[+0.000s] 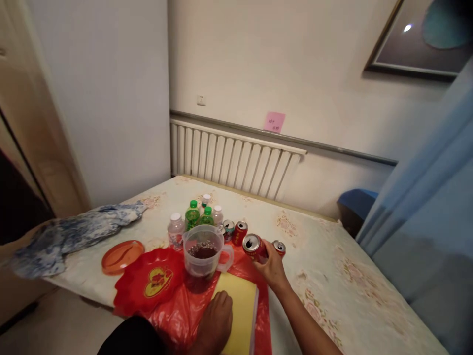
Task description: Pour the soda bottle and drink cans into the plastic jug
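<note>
My right hand (272, 268) grips a red drink can (254, 246), held tilted with its opened top toward the clear plastic pitcher (204, 250), which holds a little dark liquid. My left hand (215, 323) rests flat on a yellow pad (238, 308) that lies on a red plastic bag (177, 308). Another red can (280, 247) stands just behind my right hand. Two more cans (234, 230) and several small bottles (192, 215), some green, stand behind the pitcher.
An orange lid (121, 256) and a red heart-printed plate (150, 281) lie left of the pitcher. A blue patterned cloth (74, 234) sits at the table's left edge. A white radiator (236, 158) runs along the back wall. A blue curtain (424, 222) hangs at right.
</note>
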`<state>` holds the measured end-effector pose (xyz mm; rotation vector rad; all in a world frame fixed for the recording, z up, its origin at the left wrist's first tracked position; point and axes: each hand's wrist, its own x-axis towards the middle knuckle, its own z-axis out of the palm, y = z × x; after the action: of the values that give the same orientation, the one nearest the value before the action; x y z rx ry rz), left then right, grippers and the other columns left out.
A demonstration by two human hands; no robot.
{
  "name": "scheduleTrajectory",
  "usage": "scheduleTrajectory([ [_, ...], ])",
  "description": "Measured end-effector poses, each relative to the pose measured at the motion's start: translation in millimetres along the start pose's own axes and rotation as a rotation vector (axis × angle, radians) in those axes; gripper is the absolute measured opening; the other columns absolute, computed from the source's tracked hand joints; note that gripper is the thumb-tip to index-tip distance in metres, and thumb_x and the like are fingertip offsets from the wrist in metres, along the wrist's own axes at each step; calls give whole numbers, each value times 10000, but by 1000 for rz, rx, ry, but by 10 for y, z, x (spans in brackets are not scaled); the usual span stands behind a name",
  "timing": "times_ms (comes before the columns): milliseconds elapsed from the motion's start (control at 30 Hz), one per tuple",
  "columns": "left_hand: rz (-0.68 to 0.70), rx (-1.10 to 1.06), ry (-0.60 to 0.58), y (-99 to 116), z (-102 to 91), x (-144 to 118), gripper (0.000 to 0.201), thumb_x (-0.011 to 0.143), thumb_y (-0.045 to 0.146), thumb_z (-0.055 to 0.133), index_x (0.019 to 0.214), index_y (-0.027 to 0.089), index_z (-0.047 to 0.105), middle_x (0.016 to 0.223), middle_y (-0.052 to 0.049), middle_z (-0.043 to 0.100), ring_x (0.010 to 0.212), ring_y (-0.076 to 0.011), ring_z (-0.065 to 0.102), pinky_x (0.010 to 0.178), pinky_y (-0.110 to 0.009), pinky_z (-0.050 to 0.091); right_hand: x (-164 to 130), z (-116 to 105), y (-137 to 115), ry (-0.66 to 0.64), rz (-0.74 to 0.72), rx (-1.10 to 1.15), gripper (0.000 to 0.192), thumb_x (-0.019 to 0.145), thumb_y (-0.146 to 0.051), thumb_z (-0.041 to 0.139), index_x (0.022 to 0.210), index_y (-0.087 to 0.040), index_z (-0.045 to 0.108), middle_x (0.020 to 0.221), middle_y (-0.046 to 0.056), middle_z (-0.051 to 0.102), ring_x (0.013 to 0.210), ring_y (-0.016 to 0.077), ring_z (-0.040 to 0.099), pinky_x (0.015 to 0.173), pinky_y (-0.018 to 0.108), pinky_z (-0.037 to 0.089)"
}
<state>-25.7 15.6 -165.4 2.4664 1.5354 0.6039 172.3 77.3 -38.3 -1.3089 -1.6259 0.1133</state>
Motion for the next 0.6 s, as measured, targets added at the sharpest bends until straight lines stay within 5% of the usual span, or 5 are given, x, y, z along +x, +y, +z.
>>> scheduleTrajectory([
  [300,-46,-32,-54,-2,55,-34,241,873,49,400,949,188,582,1024,-68,607,977,-228,525,935,-383,432,512,115,-564,-176,-400,-173,667,674,-42,567,1322,-173,473,1255,140,566,1183,286,520,1025,493,457],
  [600,-19,-83,-25,-22,84,-63,172,886,91,444,946,204,558,1035,-48,586,971,-221,505,933,-372,436,779,119,-797,-234,-670,-437,636,720,-16,532,1344,-130,482,1278,191,541,1203,315,476,1007,532,444],
])
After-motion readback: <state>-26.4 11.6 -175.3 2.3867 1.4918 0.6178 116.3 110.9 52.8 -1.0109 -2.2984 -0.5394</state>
